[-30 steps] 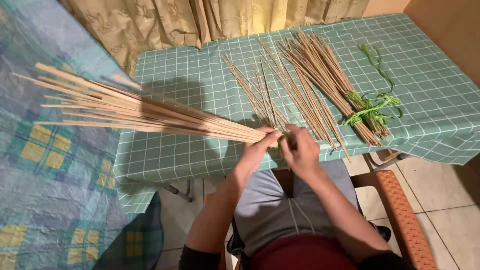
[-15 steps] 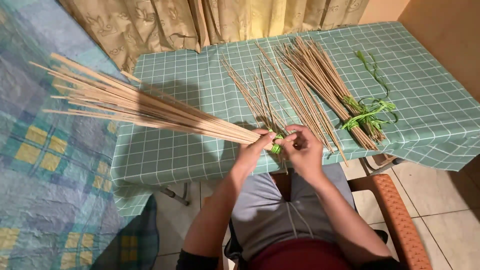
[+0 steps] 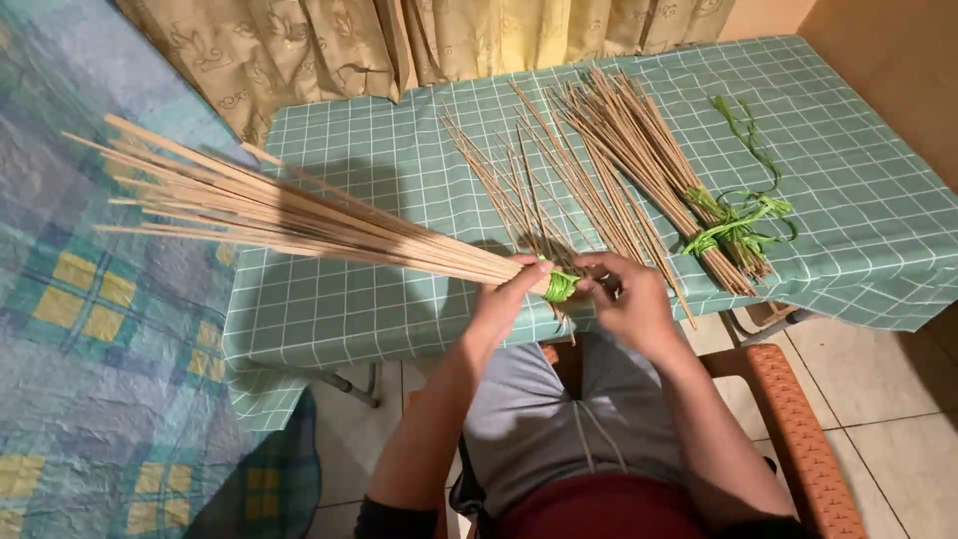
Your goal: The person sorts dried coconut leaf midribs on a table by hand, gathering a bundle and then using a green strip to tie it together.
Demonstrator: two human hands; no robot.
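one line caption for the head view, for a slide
Both hands, left hand and right hand, grip a fanned stick bundle at its green binding.

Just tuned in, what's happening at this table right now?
A seated person holds a fanned bundle of thin sticks over the green checked tablecloth. The left hand grips its narrow end, and the right hand works at the green tie wrapped there. Loose sticks and another tied bundle with green strips lie on the table.
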